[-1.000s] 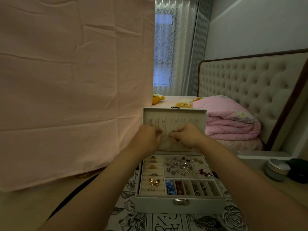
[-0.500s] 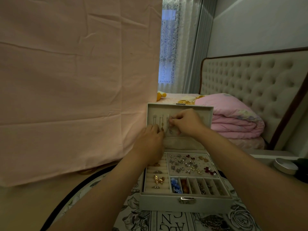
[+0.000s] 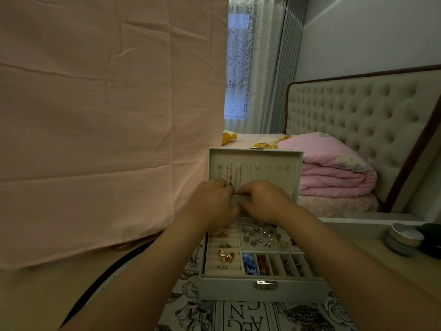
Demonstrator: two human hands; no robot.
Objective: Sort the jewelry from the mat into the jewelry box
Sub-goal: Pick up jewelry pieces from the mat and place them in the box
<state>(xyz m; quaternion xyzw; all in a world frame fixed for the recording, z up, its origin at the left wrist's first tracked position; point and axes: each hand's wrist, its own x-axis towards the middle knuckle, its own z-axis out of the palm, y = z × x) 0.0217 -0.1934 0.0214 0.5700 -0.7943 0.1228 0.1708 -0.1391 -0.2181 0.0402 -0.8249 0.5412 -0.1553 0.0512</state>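
Head-view spotter: Your left hand (image 3: 212, 199) and right hand (image 3: 262, 199) are curled, fingertips nearly meeting at the lid (image 3: 292, 163) pocket of the jewelry box (image 3: 226, 291), near centre on the mat (image 3: 210, 314); whether they pinch a chain, I cannot tell.

Second: The risk?

Spotter: Tug, and you may snag the gold necklace (image 3: 230, 179) hanging just above them, or drag the box across the mat.

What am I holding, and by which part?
Cannot tell. The left hand and right hand meet, fingers curled, at the top of the lid pocket under the hanging necklace.
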